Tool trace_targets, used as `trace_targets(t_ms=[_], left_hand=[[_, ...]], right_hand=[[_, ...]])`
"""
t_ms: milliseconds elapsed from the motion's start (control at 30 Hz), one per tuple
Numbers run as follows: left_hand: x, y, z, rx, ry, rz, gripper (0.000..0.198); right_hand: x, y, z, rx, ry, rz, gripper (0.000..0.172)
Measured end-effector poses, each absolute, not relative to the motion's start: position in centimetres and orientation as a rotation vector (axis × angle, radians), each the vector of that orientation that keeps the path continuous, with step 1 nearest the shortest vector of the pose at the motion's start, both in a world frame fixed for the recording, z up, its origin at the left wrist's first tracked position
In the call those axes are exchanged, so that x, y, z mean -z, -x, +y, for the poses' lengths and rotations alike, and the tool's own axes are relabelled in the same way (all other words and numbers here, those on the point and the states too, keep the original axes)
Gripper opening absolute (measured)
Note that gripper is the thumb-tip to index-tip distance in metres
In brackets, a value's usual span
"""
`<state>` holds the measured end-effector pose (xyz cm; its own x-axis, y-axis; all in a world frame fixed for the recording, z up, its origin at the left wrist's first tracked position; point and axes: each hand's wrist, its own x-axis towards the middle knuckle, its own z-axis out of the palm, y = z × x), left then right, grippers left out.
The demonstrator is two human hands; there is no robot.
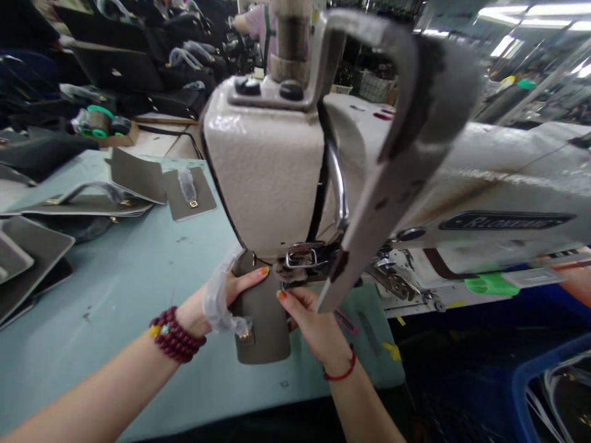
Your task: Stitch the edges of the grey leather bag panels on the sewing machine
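A grey-brown bag panel with rounded lower corners is under the needle area of a white sewing machine. My left hand grips the panel's left side, thumb on top and the fingers largely hidden. Over the back of that hand curves a plastic-wrapped handle, which meets a small gold buckle on the panel. My right hand pinches the panel's right edge close to the presser foot, its thumb uppermost. The machine head hides the panel's far end.
Similar grey-brown panels lie on the pale green table at left, one with a wrapped strap. Pink thread snips are right of my right hand. A blue bin stands at lower right. Another person is behind the machine.
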<state>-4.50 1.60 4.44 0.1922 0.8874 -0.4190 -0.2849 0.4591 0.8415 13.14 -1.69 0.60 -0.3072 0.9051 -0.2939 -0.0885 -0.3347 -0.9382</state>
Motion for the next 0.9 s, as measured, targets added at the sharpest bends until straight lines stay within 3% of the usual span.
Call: trace_targets(t_ms=[300, 467, 900], left_hand=[[-3.4, 4.7, 0.9, -0.842, -0.596, 1.044, 0.065], [-4.3, 4.7, 1.5, -0.7, -0.698, 1.022, 0.052], [-2.2, 4.6, 2.0, -0.747, -0.761, 1.076, 0.044]], right_hand=[[-0.2, -13.0, -1.9, -1.583, 1.277, -1.191, 0.045], [-0.6, -12.4, -2.2, -1.536, 1.28, -1.188, 0.043], [-1.8, -12.5, -2.2, -1.353, 1.324, -1.347, 0.037]])
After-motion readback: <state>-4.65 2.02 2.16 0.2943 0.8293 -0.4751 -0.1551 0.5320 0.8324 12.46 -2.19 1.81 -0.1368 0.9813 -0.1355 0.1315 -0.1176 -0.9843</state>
